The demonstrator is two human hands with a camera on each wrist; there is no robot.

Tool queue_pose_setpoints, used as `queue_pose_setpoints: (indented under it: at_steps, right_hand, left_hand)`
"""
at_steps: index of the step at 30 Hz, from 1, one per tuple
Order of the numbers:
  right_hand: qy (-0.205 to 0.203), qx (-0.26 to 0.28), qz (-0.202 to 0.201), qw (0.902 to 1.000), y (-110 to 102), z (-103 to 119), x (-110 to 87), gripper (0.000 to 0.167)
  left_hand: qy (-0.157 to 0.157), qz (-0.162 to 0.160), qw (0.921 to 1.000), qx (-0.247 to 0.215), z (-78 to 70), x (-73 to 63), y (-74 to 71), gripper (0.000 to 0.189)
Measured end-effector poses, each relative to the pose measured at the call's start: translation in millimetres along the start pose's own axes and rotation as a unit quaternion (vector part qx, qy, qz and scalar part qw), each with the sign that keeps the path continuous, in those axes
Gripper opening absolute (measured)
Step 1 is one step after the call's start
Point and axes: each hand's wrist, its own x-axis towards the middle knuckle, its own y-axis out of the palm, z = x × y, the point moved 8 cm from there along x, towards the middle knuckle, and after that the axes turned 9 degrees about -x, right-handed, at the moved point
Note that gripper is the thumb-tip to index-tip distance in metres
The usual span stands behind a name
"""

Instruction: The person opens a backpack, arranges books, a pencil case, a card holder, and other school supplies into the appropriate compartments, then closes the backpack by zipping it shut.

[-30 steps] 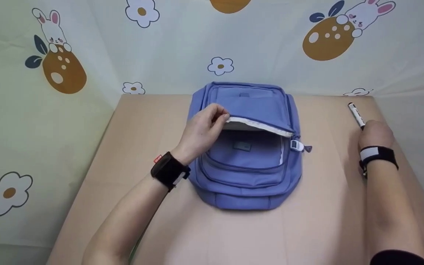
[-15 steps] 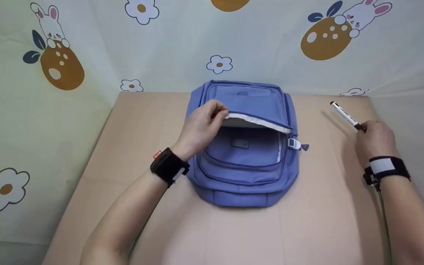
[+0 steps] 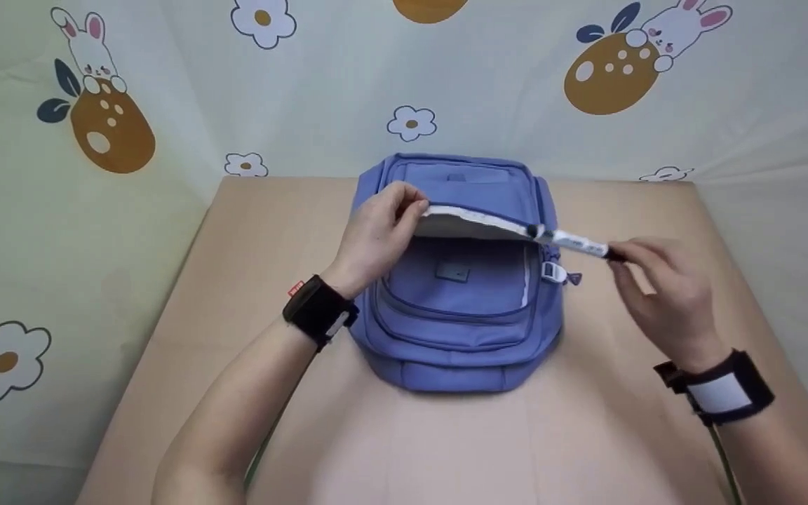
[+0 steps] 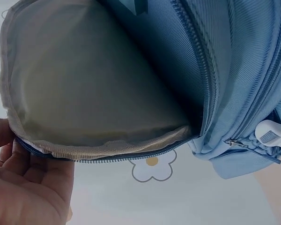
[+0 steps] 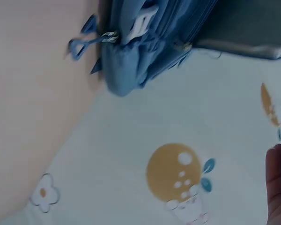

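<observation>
A blue backpack (image 3: pixel 460 358) lies on the table with its front pocket unzipped. My left hand (image 3: pixel 383 231) pinches the edge of the pocket flap (image 4: pixel 93 84) and holds it raised, its pale lining showing in the left wrist view. Inside the pocket a small dark label (image 3: pixel 452 271) is visible. Right of the backpack, my right hand (image 3: pixel 670 294) pinches a white marker (image 3: pixel 576 243) by its black end. The marker points left, its other black tip in front of the flap's right end; whether they touch I cannot tell. In the right wrist view only part of the right hand (image 5: pixel 278 183) shows.
A white buckle (image 3: pixel 553 272) with a strap end sits on the backpack's right side. The brown table (image 3: pixel 257 280) extends around the bag. Behind and beside it hangs a pale curtain (image 3: pixel 320 105) printed with rabbits and flowers.
My right hand has lifted the marker from the table's right side and carried it left to the pocket opening. The left hand keeps hold of the flap, which is slightly higher.
</observation>
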Motion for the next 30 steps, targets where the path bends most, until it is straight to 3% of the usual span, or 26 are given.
queue_pose_setpoints:
  at_steps: [5,10,17,20,25,30]
  right_hand:
    - [-0.083,0.0,0.087,0.9928,43,49,-5.5,0.027]
    - [-0.104,-0.042,0.168,0.9794,89,63,-4.9,0.02]
    - [-0.147,-0.102,0.163,0.9704,127,66,7.2,0.01]
    - [-0.161,-0.123,0.181,0.9624,137,66,6.7,0.011]
    - [-0.153,-0.127,0.215,0.9561,146,60,2.0,0.019]
    - [-0.146,-0.119,0.214,0.9585,146,56,-0.6,0.024]
  left_hand:
    - [0.011,-0.013,0.9997,0.019,-3.1,3.8,-1.8,0.015]
    - [0.023,-0.021,0.9992,0.027,-5.4,6.9,-2.0,0.016]
    - [0.033,-0.025,0.9988,0.026,-7.7,6.4,-2.4,0.017]
    - [0.032,-0.023,0.999,0.022,-7.4,5.3,-2.3,0.017]
    - [0.029,-0.016,0.9993,0.016,-6.4,3.6,-1.2,0.016]
    - [0.025,-0.014,0.9995,0.011,-5.1,2.8,-1.2,0.015]
